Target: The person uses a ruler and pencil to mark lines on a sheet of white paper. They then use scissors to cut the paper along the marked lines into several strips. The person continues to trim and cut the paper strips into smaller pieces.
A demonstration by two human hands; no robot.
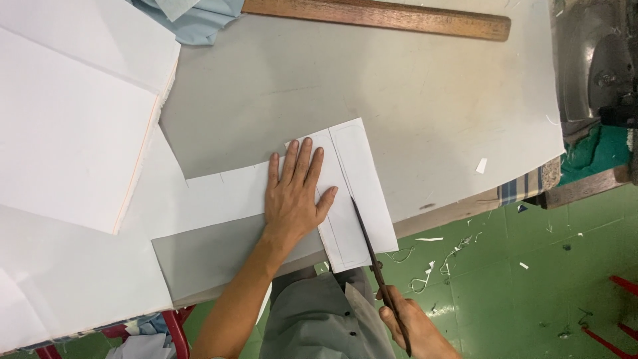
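We press our left hand (pixel 292 199) flat on the white piece (pixel 345 193), fingers spread and gripping nothing, palm near the table's (pixel 425 100) near edge. The piece lies at that edge, its near end hanging slightly past it. Our right hand (pixel 415 326) is below the edge, closed around the handles of the scissors (pixel 375 259); the blades run up onto the piece just right of our left thumb, and we cannot tell how far they are parted.

To cut well here, we judge that the flat hand should stay close beside the blades, so the piece does not shift or lift as they bite. We keep the lower blade sliding along the table and follow the faint line drawn inside the piece's border. Long, even closures seem better than short snips, which would leave a ragged edge. The thumb sits near the cutting path, so we keep it to the left of the blades.

More white sheets (pixel 73 119) lie to the left, a wooden ruler (pixel 379 16) at the far edge, and thread scraps (pixel 432 266) on the green floor (pixel 565 286).
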